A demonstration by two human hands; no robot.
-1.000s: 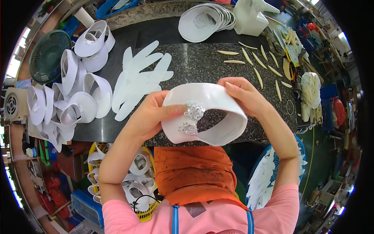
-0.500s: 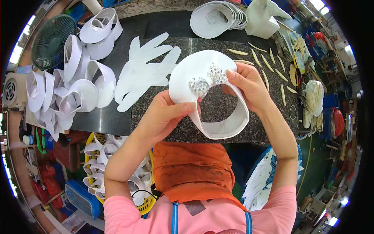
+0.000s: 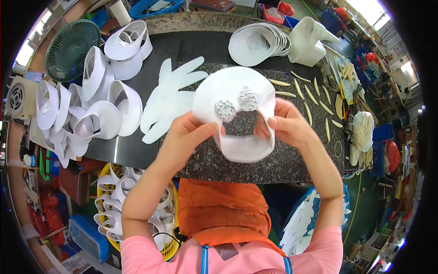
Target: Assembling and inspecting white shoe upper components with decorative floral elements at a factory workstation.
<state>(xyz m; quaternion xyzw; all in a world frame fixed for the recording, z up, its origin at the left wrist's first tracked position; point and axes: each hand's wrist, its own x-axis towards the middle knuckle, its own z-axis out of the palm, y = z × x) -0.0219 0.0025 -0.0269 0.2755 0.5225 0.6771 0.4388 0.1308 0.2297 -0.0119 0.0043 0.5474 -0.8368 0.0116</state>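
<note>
In front of me, above the dark table, I hold a white piece that looks like a shoe upper [image 3: 218,84], with a broad rounded front and a band looping round an opening. Two clusters of clear rhinestones [image 3: 247,98] sit on the front, at the rim of the opening. My left hand [image 3: 188,139] pinches the left side, thumb on the outer face near the lower cluster. On the right side, my right hand [image 3: 290,124] grips the band, its thumb at the edge and some fingers showing inside the loop. Flat white cut pieces [image 3: 166,102] lie just beyond my left hand.
Similar white uppers [image 3: 129,68] are heaped at the left, beside a green fan [image 3: 73,51]. Pale yellow slivers [image 3: 311,93] lie on the table's [image 3: 200,171] right. A white oval stack [image 3: 248,43] and a white container [image 3: 306,45] stand behind. Below are yellow [image 3: 170,250] and blue [image 3: 340,203] baskets.
My right thumb has left the place beside the rhinestones and now rests lower, at the side of the band. The upper has shifted a little left and turned; the whole view has tilted slightly.
</note>
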